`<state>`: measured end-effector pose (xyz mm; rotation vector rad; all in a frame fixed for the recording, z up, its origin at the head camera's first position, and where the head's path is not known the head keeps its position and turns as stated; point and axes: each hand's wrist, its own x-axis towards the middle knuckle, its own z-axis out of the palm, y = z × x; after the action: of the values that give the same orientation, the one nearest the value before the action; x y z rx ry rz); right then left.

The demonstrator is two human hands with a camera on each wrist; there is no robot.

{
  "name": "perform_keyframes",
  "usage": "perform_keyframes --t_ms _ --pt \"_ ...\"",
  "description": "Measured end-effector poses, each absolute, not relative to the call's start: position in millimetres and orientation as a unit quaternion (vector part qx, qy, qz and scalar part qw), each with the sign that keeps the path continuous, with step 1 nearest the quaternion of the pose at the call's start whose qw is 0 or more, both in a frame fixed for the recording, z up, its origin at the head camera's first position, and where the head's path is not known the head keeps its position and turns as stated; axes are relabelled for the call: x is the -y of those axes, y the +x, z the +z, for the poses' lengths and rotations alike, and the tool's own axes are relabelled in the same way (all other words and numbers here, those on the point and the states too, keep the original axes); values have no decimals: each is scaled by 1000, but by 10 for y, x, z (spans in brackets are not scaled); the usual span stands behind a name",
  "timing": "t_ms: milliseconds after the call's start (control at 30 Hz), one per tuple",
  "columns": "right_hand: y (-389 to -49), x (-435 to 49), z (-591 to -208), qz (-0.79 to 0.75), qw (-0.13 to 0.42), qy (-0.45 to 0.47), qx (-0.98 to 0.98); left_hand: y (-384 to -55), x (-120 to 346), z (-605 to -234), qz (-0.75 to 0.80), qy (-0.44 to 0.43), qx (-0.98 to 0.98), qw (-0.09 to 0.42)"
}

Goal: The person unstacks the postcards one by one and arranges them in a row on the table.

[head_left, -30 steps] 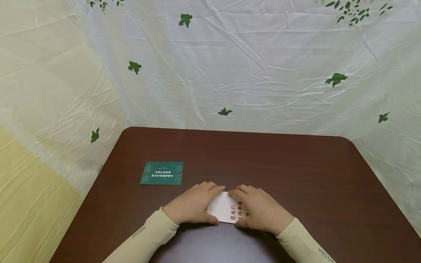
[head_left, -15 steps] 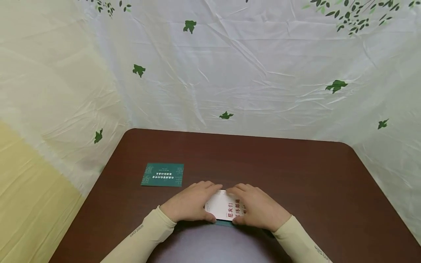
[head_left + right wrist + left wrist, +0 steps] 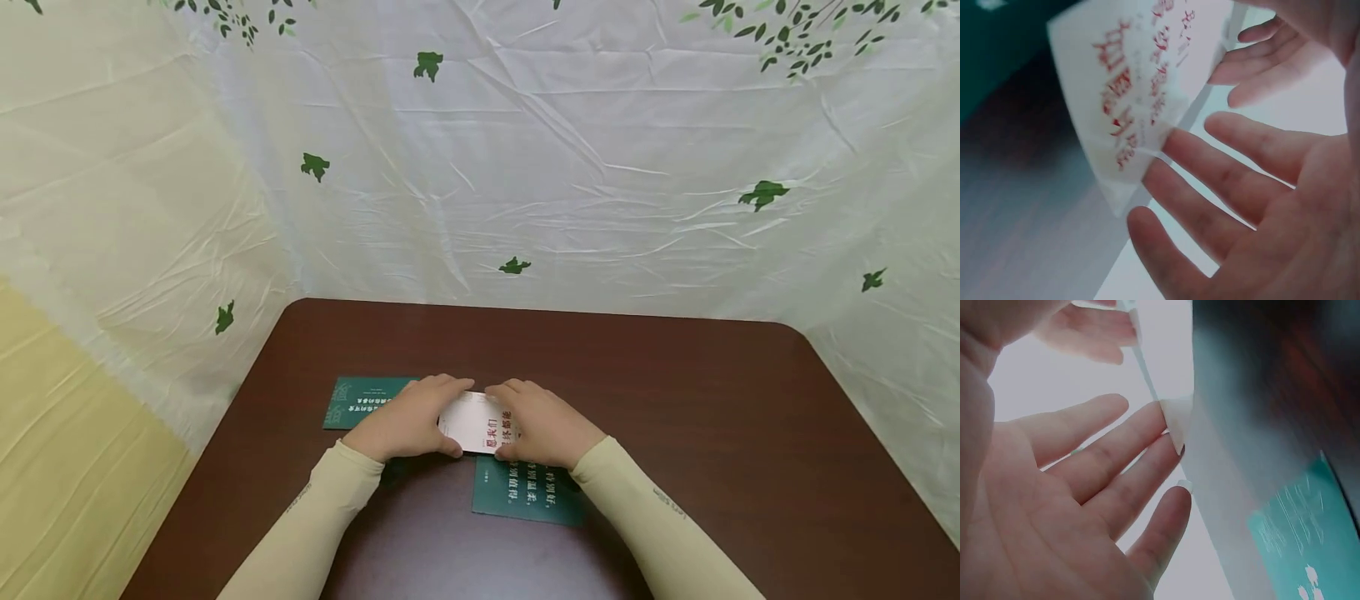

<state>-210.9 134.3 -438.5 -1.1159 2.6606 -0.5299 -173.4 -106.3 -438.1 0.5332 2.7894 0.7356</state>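
Head: white card (image 3: 474, 422) farther forward

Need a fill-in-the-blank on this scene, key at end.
1. The left hand and right hand hold a white card printed in the color ____.
2. Its characters sit nearer the ____ hand.
3. The far card and near card on the table are both ____ in color.
4. In the head view, the ____ hand partly hides the far card.
Key: red; right; green; left

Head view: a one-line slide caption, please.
Left hand and right hand hold a white card; two green cards lie on the brown table.
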Motion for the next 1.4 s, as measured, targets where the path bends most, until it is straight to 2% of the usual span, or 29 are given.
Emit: perform_keyframes --t_ms 200,533,700,1033,1400 --pt "-2294 -1105 -4405 -167 107 -377 -905 -1844 1281 -4431 275 140 -946 100" --pt "-2412 -931 -4479 -171 118 -378 -902 -1910 1452 -4570 299 108 -942 107" --pt "-2438 -885 -4518 -167 121 -375 -904 -1926 1478 -4602 296 100 -943 116" --pt "-2411 -808 -4547 -175 141 -364 -904 -1915 1530 -4619 298 104 -943 106" --pt "-2393 -802 -4537 -168 140 -361 -906 -1948 1536 -4586 281 108 -948 102"
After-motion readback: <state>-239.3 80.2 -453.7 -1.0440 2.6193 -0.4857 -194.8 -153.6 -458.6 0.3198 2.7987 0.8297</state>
